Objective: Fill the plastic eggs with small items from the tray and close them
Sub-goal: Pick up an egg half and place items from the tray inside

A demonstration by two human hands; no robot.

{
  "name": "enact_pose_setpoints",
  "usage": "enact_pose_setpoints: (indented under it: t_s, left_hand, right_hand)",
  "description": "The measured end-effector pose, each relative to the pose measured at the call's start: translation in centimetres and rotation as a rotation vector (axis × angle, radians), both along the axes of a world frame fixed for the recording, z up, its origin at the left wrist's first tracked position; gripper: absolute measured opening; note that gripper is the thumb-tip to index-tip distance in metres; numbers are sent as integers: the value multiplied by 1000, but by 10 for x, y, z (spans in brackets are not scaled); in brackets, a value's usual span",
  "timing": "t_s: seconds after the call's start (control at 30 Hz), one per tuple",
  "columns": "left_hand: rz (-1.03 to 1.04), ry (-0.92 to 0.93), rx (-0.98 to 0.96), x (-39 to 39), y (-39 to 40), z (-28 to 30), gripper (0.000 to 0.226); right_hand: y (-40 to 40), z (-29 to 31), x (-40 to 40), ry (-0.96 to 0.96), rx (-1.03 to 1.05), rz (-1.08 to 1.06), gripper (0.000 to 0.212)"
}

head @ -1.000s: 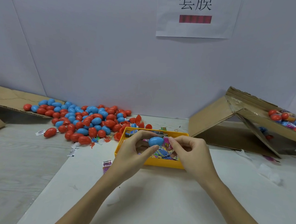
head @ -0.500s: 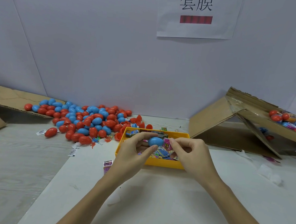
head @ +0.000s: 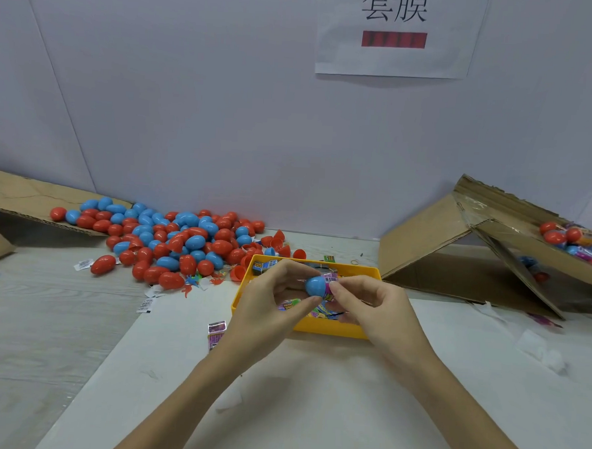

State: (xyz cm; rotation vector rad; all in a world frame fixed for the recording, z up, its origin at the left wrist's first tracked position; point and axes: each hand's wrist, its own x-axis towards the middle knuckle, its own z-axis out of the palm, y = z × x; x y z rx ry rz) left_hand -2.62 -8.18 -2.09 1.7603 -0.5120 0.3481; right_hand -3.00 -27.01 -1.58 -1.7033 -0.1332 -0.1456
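Above the yellow tray (head: 333, 329), the left hand (head: 269, 305) pinches a blue egg half (head: 315, 286), while the right hand (head: 372, 307) grips a purple packet (head: 330, 280) at the half's open side. The hands hide much of the tray's packets. Behind and left lies a pile of red and blue eggs (head: 170, 238) spilling off a cardboard flap (head: 18, 192). On the right, a cardboard box (head: 458, 246) holds more eggs. A loose packet (head: 215, 333) lies beside the left wrist.
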Motion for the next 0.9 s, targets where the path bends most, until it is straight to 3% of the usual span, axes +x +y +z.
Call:
enact_pose_setpoints:
  t_s: [0.23,0.43,0.9]
  left_hand:
    - [-15,60,-127,-2,-2,3,25]
    - [-13,75,-133,-2,-2,4,25]
    - [-13,46,-71,-2,-1,4,26]
  right_hand:
    - [5,2,-3,-26,180,-35,34]
    - [6,2,-4,-75,155,-66,24]
    - [9,4,-7,-24,145,-59,33]
